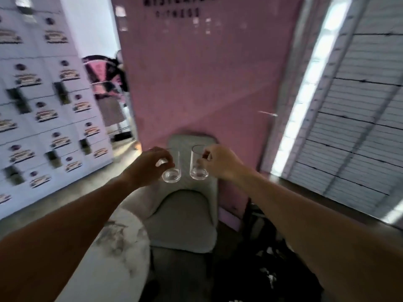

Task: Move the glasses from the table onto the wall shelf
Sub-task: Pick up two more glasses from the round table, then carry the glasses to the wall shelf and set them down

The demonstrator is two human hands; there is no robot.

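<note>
While both arms are stretched out in front of you, your left hand (pixel 150 165) has its grip closed around the left glass (pixel 172 168) and your right hand (pixel 220 162) pinches the right glass (pixel 197 163), both held in the air above the grey chair (pixel 183 219), off the marble table (pixel 117 247) at lower left. You look to be mid-carry. No wall shelf is clearly in view, so next you need to find it and keep the glasses upright and apart; they sit just beside each other. Mind the pink wall (pixel 207 83) ahead and the chair back below.
</note>
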